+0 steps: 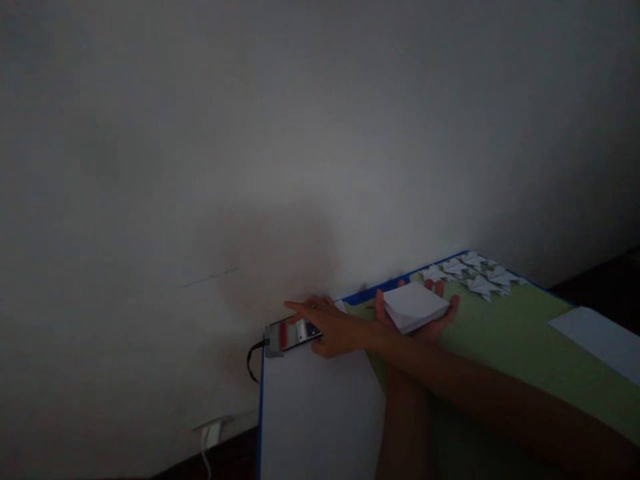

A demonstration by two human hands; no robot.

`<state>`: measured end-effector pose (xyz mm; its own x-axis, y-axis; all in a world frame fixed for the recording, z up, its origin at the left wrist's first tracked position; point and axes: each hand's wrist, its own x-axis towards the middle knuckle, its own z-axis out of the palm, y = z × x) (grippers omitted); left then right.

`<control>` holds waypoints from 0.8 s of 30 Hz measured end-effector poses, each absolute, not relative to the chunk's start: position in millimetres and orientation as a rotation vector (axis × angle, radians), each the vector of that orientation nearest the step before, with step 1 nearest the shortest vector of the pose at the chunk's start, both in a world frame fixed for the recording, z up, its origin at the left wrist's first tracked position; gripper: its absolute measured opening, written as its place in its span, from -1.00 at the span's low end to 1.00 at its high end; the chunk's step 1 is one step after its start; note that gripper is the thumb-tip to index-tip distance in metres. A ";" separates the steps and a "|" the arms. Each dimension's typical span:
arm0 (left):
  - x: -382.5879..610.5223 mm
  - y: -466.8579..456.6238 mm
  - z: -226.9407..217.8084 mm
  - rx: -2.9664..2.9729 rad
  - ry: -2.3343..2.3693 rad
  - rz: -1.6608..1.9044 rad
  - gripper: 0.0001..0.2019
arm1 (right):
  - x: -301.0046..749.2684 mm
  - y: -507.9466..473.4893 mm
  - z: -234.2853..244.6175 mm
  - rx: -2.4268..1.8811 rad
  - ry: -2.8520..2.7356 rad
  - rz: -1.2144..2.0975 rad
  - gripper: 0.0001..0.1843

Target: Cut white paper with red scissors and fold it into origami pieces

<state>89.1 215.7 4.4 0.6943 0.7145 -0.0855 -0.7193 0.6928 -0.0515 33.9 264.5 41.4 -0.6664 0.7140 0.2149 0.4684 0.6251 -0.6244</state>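
My left hand [440,323] is palm up, its fingers curled round the edges of a stack of white square paper [417,301]. A crease or folded corner shows at the stack's near left. My right arm crosses over my left forearm. My right hand [333,328] is over a phone [295,333] at the table's left corner, its index finger stretched out above the screen and nothing visible in its grasp. Whether a fingertip touches the screen I cannot tell. Part of the phone is hidden under the hand.
Several folded white paper figures [483,283] lie at the table's far corner. A white sheet [597,340] is at the right on the green tabletop [525,333]. A black cable [249,363] hangs from the phone's end. The wall [300,167] borders the table; a white plug [213,435] is low at left.
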 end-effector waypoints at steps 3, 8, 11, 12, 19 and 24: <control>88.4 215.5 6.3 -0.056 0.085 0.815 -0.48 | 34.0 265.2 40.0 -0.913 -2.405 0.740 0.12; 88.4 216.0 7.2 -0.057 0.093 0.814 -0.51 | 35.1 264.1 42.3 -0.934 -2.405 0.770 0.11; 88.6 216.1 6.8 -0.063 0.080 0.810 -0.51 | 35.4 263.1 43.3 -0.925 -2.394 0.786 0.12; 88.8 216.1 6.5 -0.061 0.075 0.809 -0.51 | 35.5 262.9 43.2 -0.922 -2.392 0.784 0.12; 89.8 214.8 10.0 -0.054 0.133 0.844 -0.48 | 36.6 263.6 39.5 -0.915 -2.390 0.766 0.11; 87.0 210.6 18.9 -0.005 0.167 0.851 -0.39 | 36.2 264.1 39.8 -0.877 -2.398 0.744 0.12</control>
